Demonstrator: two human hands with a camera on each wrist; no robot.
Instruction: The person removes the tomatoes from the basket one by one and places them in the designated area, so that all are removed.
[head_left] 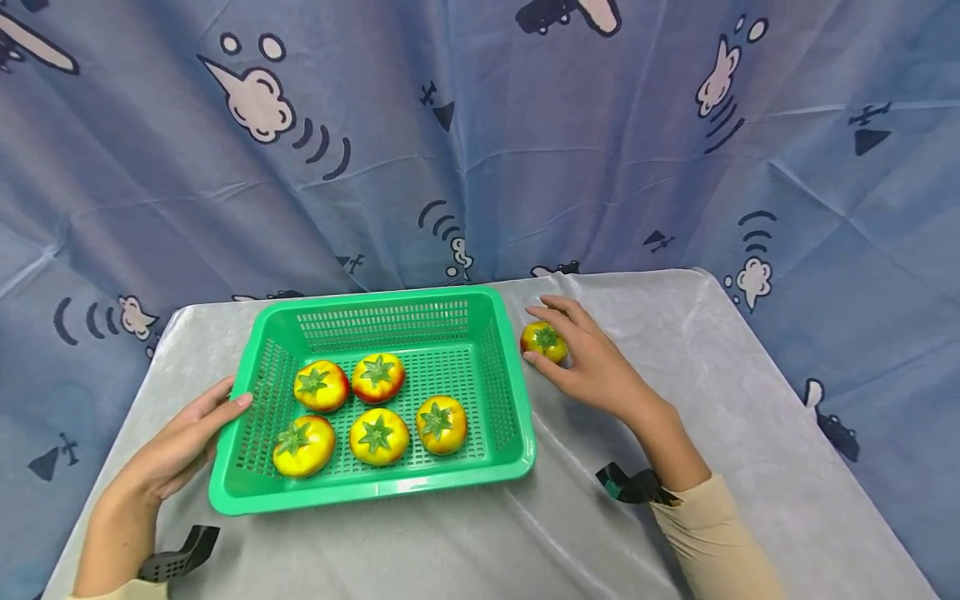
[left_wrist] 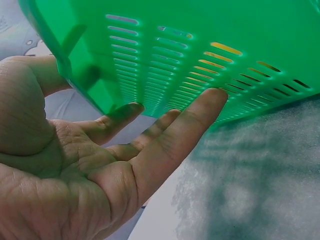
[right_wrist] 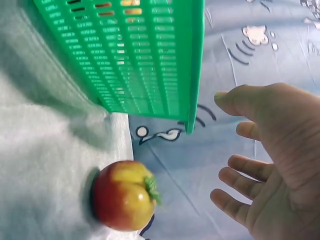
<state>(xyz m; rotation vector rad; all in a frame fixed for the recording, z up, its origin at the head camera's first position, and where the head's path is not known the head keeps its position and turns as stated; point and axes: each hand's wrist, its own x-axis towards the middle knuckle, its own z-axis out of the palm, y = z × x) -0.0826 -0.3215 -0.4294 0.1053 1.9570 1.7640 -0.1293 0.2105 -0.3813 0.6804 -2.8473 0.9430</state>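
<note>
A green plastic basket (head_left: 525,450) with slotted walls sits on the table, holding several round yellow-and-red fruits (head_left: 378,437) with green star-shaped leafy tops, like tomatoes or persimmons. My left hand (head_left: 183,437) grips its left side, thumb over the rim and fingers (left_wrist: 180,135) against the outer wall from below. Just past the basket's right side, one more such fruit (right_wrist: 125,195) lies on the cloth. Over it hovers my right hand (head_left: 592,358), fingers and thumb spread on either side of the fruit in the head view; the right wrist view shows a gap between them.
A silvery-grey cloth (head_left: 750,417) covers the table. Behind it hangs a blue curtain (head_left: 525,150) with cartoon prints, close to the table's back edge. Black bands (head_left: 637,486) are worn at both wrists.
</note>
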